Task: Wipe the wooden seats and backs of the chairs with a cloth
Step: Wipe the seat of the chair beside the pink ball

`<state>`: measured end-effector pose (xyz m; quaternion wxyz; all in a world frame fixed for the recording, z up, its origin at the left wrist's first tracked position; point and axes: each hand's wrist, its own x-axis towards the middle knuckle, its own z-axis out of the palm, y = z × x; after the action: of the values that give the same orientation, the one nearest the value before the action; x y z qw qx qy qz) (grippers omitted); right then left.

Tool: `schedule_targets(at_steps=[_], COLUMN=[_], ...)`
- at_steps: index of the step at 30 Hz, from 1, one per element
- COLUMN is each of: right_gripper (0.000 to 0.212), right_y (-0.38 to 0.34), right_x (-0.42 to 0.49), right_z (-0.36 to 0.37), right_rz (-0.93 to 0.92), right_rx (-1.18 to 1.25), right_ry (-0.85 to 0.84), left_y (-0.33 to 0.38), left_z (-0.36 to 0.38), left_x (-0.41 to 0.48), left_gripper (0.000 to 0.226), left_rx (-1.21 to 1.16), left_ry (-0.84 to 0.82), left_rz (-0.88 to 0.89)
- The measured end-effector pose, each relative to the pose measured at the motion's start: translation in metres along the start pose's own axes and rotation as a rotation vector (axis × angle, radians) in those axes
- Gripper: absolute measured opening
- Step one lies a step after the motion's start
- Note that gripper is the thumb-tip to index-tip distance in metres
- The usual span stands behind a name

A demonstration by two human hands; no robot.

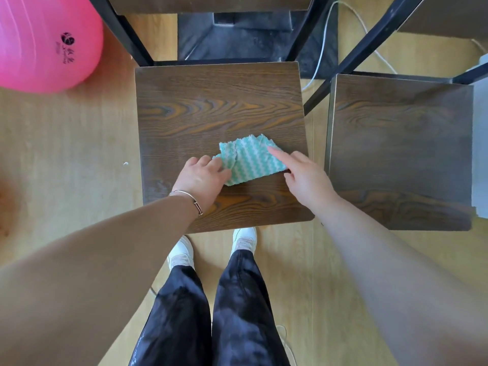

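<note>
We fear that on this seat (211, 107) the cloth (250, 162), lying near the right edge, may bunch or slide off: our left grip (203, 180) only pinches its corner, and our right grip (306, 178), released, presses with one finger. The seat is square, dark-grained wood; the cloth soft, rumpled, wave-striped teal.

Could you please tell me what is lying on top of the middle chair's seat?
A green-and-white cloth lies on the seat; the left hand holds its left edge, the right hand touches its right side. The wood beneath them is hidden.
</note>
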<state>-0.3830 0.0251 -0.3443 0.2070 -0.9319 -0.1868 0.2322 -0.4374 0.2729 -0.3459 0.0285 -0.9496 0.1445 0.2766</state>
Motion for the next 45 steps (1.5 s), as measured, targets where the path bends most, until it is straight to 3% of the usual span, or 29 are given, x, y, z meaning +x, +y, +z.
schedule_targets(at_steps=[3,7,9,13,15,17,20,22,24,26,30,32,34,36,38,42,45], right_gripper=[0.038,0.018,0.016,0.024,0.034,0.027,0.032,0.033,0.021,0.023,0.024,0.02,0.029,0.03,0.031,0.054,0.043], right_y=[0.004,-0.006,-0.014,-0.026,-0.029,-0.033,-0.033,-0.03,-0.031,-0.036,-0.062,-0.082,-0.095,-0.099,-0.096,-0.098,-0.101], right_x=[0.002,0.004,0.007,0.019,0.031,0.047,0.068,0.077,0.08,0.079,0.071,0.067,0.059,0.053,0.047,0.046,0.061], right_z=[0.001,-0.009,-0.023,-0.051,-0.056,-0.053,-0.039,-0.03,-0.026,-0.027,-0.03,-0.021,-0.007,0.008,0.024,0.054,0.056], right_rz=[-0.018,0.104,0.287,0.546,0.601,0.628,0.65,0.641,0.598,0.517,0.396,0.295,0.242,0.208,0.117,-0.016,-0.072], right_rx=[-0.105,0.091,0.268,1.009,1.102,1.05,0.835,0.652,0.463,0.262,0.169,0.2,0.298,0.348,0.233,-0.096,-0.199], right_ry=[0.05,0.061,-0.005,-0.112,-0.099,-0.084,-0.142,-0.157,-0.105,-0.023,0.033,-0.067,-0.139,-0.074,0.018,0.011,0.019], left_y=[-0.003,-0.012,-0.018,-0.034,-0.043,-0.052,-0.065,-0.07,-0.074,-0.075,-0.079,-0.08,-0.081,-0.081,-0.082,-0.085,-0.089], left_z=[0.001,-0.007,-0.024,-0.055,-0.057,-0.051,-0.037,-0.029,-0.025,-0.027,-0.019,-0.013,-0.008,-0.005,-0.002,0.003,0.008], left_x=[-0.003,-0.017,-0.026,-0.032,-0.023,-0.009,0.005,0.007,0.001,-0.009,-0.028,-0.034,-0.038,-0.042,-0.045,-0.049,-0.05], left_gripper=[0.023,0.009,0.006,0.004,0.005,0.01,0.031,0.042,0.045,0.046,0.054,0.06,0.065,0.067,0.067,0.067,0.066], left_rx=[-0.177,-0.492,-0.697,-1.113,-1.299,-1.245,-0.924,-0.782,-0.664,-0.53,-0.318,-0.255,-0.209,-0.184,-0.176,-0.193,-0.21], left_ry=[0.185,0.342,0.288,0.058,0.031,0.023,-0.067,-0.07,-0.023,0.021,0.144,0.177,0.181,0.2,0.212,0.212,0.213], left_rz=[-0.032,-0.04,-0.105,-0.283,-0.38,-0.51,-0.597,-0.586,-0.562,-0.535,-0.456,-0.399,-0.358,-0.331,-0.322,-0.339,-0.355])
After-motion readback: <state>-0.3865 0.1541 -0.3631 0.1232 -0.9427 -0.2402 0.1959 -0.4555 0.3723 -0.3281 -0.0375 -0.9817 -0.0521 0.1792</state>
